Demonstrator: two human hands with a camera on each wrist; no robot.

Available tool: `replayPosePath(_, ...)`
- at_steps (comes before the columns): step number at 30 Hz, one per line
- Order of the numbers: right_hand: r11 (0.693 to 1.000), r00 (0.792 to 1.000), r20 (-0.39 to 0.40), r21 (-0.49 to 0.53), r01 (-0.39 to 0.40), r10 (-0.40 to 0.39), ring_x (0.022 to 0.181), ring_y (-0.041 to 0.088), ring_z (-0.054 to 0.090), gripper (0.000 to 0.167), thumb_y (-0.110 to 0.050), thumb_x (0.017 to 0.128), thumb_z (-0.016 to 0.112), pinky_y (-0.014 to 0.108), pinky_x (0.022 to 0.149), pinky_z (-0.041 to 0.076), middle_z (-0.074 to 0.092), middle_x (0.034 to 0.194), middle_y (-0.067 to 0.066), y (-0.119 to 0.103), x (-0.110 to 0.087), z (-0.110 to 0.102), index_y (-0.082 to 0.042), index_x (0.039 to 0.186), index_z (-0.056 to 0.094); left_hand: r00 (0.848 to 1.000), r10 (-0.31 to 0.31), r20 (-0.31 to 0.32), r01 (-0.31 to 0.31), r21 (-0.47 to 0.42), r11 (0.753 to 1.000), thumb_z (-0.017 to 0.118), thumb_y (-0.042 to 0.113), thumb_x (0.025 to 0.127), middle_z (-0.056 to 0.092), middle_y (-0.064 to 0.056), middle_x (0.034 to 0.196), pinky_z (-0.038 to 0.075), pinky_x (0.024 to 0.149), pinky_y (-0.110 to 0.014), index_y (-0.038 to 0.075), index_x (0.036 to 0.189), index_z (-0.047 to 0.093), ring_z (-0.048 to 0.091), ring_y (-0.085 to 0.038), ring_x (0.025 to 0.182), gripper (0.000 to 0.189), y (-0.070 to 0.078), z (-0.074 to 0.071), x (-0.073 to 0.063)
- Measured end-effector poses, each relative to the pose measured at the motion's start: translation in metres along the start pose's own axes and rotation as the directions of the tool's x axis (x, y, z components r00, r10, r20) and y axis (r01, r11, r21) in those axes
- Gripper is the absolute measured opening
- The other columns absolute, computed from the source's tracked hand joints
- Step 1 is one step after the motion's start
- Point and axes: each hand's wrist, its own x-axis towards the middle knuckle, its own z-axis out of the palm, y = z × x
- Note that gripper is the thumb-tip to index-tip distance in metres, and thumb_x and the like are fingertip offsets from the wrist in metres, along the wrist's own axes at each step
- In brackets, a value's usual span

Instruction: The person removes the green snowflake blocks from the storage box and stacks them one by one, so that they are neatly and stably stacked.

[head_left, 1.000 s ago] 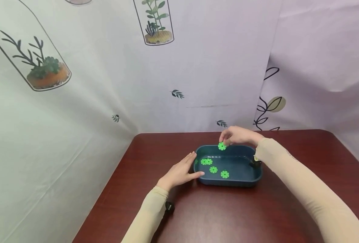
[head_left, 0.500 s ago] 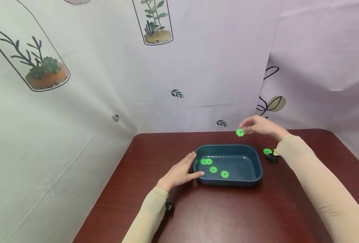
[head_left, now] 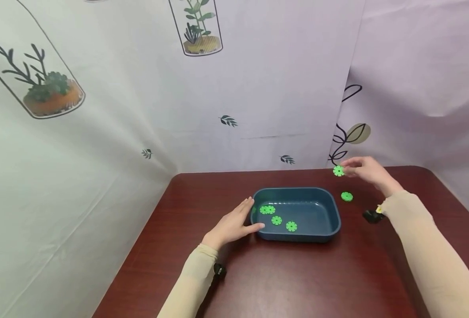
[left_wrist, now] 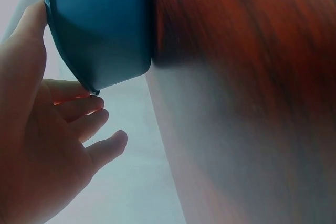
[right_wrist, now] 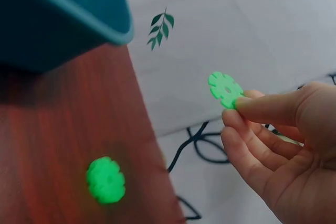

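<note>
My right hand (head_left: 368, 172), pinching a disc (head_left: 338, 171), has moved frame-right, clear of the tub (head_left: 313, 216) my spread left hand (head_left: 230, 227) touches.

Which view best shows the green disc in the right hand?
The right wrist view: the green disc appears large, its notches visible. The head view shows it small; the left wrist view misses it.

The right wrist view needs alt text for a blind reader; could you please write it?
A right hand pinches a green notched disc between thumb and fingers. At least one more disc lies on a reddish-brown table near a teal tray.
</note>
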Motion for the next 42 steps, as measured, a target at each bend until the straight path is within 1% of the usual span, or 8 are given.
replayPosePath(8,0.998,0.998,-0.033,0.038,-0.042,0.044,0.112,0.046,0.063,0.044,-0.018,0.103,0.06,0.058,0.099,0.047,0.061,0.124,0.032,0.028,-0.014,0.007,0.013,0.134,0.054,1.0,0.004,-0.007,-0.004,-0.002,1.0,0.055,0.073,0.09,0.02,-0.001,0.167,0.031,0.118,-0.042,0.015,0.162,0.021,0.019,-0.015,0.153,0.099,-0.001,0.001,0.001)
replayPosePath(12,0.997,0.997,-0.047,0.055,-0.057,0.06,0.106,0.042,0.067,0.043,-0.014,0.101,0.061,0.045,0.09,0.056,0.064,0.12,0.031,0.04,-0.018,0.013,0.015,0.132,0.055,1.0,0.007,-0.008,-0.007,-0.011,1.0,0.055,0.073,0.09,0.02,-0.002,0.167,0.031,0.117,-0.043,0.015,0.162,0.022,0.019,-0.016,0.152,0.099,-0.001,0.001,0.0)
replayPosePath(15,0.995,0.997,-0.045,0.075,-0.06,0.064,0.098,0.033,0.071,0.041,-0.011,0.1,0.062,0.035,0.082,0.059,0.066,0.115,0.029,0.047,-0.021,0.018,0.017,0.13,0.056,1.0,0.006,-0.007,-0.006,-0.01,1.0,0.055,0.073,0.09,0.02,-0.001,0.167,0.031,0.118,-0.042,0.015,0.162,0.022,0.019,-0.015,0.153,0.099,-0.002,0.002,0.0)
replayPosePath(17,0.994,0.997,-0.039,0.091,-0.055,0.059,0.093,0.027,0.072,0.041,-0.009,0.1,0.062,0.031,0.079,0.059,0.067,0.113,0.028,0.051,-0.021,0.022,0.019,0.129,0.056,1.0,0.004,-0.009,-0.004,-0.009,1.0,0.056,0.072,0.09,0.02,-0.001,0.167,0.031,0.118,-0.041,0.015,0.162,0.022,0.019,-0.015,0.153,0.098,-0.003,0.002,-0.001)
replayPosePath(22,0.994,0.998,-0.027,0.096,-0.057,0.06,0.086,0.021,0.072,0.039,-0.005,0.098,0.063,0.03,0.076,0.06,0.067,0.11,0.028,0.058,-0.022,0.028,0.022,0.126,0.056,1.0,0.009,-0.014,-0.009,-0.009,1.0,0.056,0.072,0.09,0.021,-0.002,0.167,0.031,0.118,-0.041,0.014,0.162,0.023,0.019,-0.015,0.152,0.098,-0.003,0.002,-0.001)
replayPosePath(29,0.985,0.992,0.001,0.121,-0.122,0.123,0.086,0.016,0.069,0.041,-0.008,0.099,0.064,0.027,0.075,0.059,0.067,0.111,0.025,0.062,-0.023,0.029,0.021,0.127,0.055,1.0,0.02,-0.012,-0.02,-0.004,1.0,0.056,0.072,0.09,0.02,-0.002,0.167,0.03,0.118,-0.041,0.013,0.162,0.023,0.019,-0.015,0.153,0.098,-0.003,0.002,0.001)
replayPosePath(34,0.986,0.993,0.0,0.118,-0.113,0.114,0.086,0.018,0.069,0.04,-0.008,0.099,0.063,0.027,0.075,0.059,0.068,0.109,0.027,0.062,-0.023,0.03,0.022,0.125,0.056,1.0,0.023,-0.013,-0.023,-0.005,1.0,0.056,0.072,0.09,0.021,-0.003,0.167,0.03,0.118,-0.04,0.013,0.162,0.023,0.019,-0.015,0.153,0.098,-0.003,0.002,0.0)
replayPosePath(42,0.992,0.995,-0.002,0.071,-0.103,0.104,0.086,0.022,0.069,0.037,-0.007,0.099,0.063,0.029,0.075,0.059,0.064,0.115,0.032,0.06,-0.024,0.032,0.02,0.123,0.059,1.0,0.015,-0.005,-0.015,-0.026,1.0,0.056,0.072,0.09,0.02,-0.001,0.167,0.031,0.118,-0.042,0.014,0.162,0.022,0.019,-0.015,0.153,0.099,-0.002,0.001,-0.002)
